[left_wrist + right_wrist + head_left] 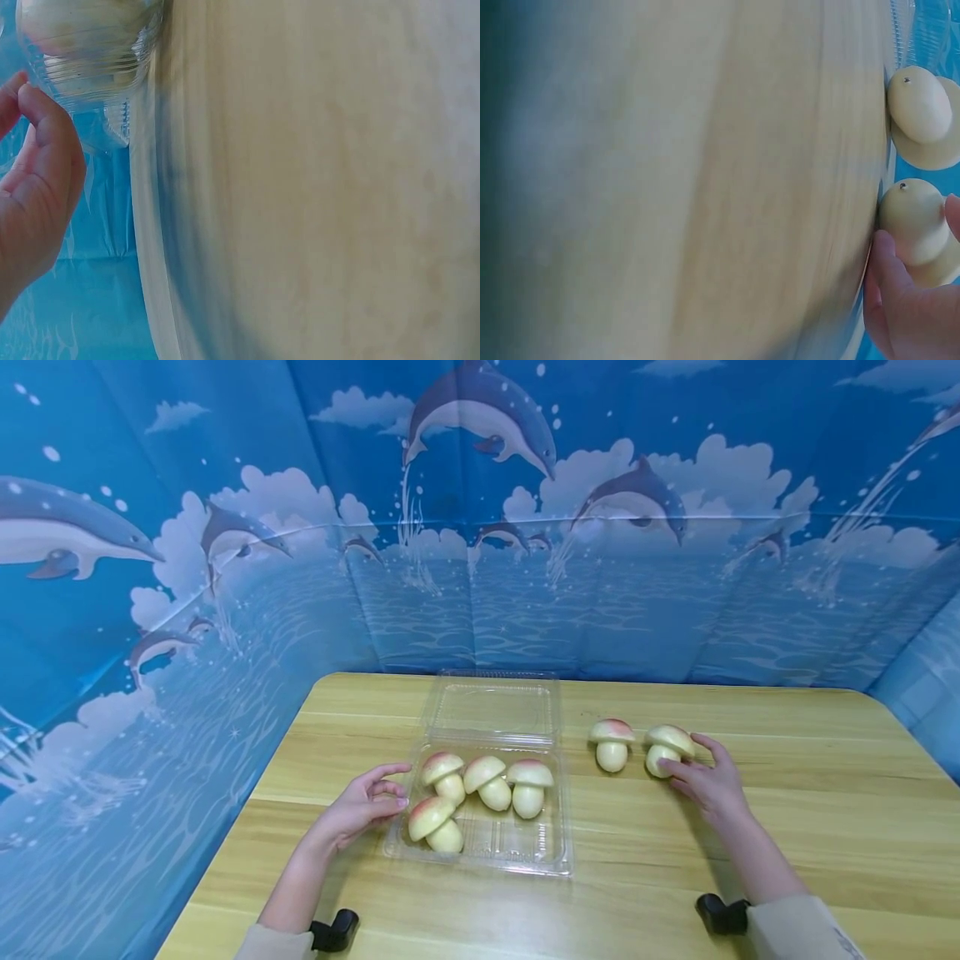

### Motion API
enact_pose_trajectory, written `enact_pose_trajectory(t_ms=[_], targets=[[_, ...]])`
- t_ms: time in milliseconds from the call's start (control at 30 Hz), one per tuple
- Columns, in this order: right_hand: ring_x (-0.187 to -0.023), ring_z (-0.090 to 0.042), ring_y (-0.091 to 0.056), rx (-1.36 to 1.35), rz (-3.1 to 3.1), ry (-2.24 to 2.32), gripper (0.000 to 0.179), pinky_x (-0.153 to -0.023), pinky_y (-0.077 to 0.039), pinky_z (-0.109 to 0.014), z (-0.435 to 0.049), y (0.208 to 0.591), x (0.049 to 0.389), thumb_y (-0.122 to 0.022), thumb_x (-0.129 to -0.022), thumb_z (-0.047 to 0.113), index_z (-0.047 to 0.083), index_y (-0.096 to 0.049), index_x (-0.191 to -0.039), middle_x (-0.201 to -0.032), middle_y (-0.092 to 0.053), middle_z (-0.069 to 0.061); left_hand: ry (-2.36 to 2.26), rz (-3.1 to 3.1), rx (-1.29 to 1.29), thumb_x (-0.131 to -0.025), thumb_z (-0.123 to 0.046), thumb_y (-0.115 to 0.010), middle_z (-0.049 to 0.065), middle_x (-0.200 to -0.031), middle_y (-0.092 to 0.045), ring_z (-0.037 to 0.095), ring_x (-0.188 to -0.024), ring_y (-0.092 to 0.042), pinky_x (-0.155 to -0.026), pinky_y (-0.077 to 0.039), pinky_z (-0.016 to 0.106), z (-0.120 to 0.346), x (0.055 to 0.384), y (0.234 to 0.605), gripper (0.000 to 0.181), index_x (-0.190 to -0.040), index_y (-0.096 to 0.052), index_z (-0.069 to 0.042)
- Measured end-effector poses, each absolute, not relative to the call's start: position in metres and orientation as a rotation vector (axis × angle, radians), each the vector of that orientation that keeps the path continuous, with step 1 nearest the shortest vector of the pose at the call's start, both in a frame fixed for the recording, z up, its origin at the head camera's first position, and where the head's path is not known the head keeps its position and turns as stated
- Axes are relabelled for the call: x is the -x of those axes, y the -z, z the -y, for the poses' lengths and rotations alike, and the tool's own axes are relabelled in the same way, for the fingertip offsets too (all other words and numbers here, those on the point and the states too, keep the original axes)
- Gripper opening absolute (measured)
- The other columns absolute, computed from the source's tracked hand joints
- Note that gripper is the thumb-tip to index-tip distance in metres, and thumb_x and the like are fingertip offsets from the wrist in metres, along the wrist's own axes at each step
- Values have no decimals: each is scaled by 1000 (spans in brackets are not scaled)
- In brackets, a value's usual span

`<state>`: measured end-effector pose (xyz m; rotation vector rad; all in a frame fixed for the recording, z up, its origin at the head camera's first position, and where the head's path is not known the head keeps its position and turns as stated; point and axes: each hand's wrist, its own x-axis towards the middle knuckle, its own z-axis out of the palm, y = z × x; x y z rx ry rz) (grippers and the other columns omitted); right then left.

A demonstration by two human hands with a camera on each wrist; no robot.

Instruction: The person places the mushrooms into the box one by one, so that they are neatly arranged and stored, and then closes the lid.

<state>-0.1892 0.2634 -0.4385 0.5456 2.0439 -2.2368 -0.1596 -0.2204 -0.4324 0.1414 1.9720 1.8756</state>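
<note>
Clear plastic formed the one open container (517, 865), just right of our left hand (363, 806), its lid (491, 706) folded back; that hand held nothing, its fingers loosely bent beside the container's left edge, and we could not tell whether they touched it; our right hand (708, 783) gripped a cream mushroom (663, 750), the thumb at its stem (913, 216) and a finger at its cap (671, 737); for a sound grip, we judged, thumb and finger needed to press evenly from opposite sides, since the smooth, rounded surface looked apt to slip, and to clear the neighbouring mushroom (612, 753) just left of that hand.

We counted six mushrooms altogether; four (528, 777) lay in the container, between our hands; two were outside it on the desk (637, 877), one of them within our right hand's grip.
</note>
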Motion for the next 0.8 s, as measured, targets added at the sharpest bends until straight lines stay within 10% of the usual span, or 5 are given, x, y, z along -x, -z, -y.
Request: enact_pose_trajectory(t_ms=[800], targets=[[-67,-1,-56,-604,-2160,2114,90,-65,-52,-19,-260,438,198,-74,-78,5,6,-16,-147,-77,-54,6,-1877,-1967,-144,-85,-3,-64,3,-94,-53,11,-79,-55,-69,-49,22,221,160,432,63,-140,-34,0]])
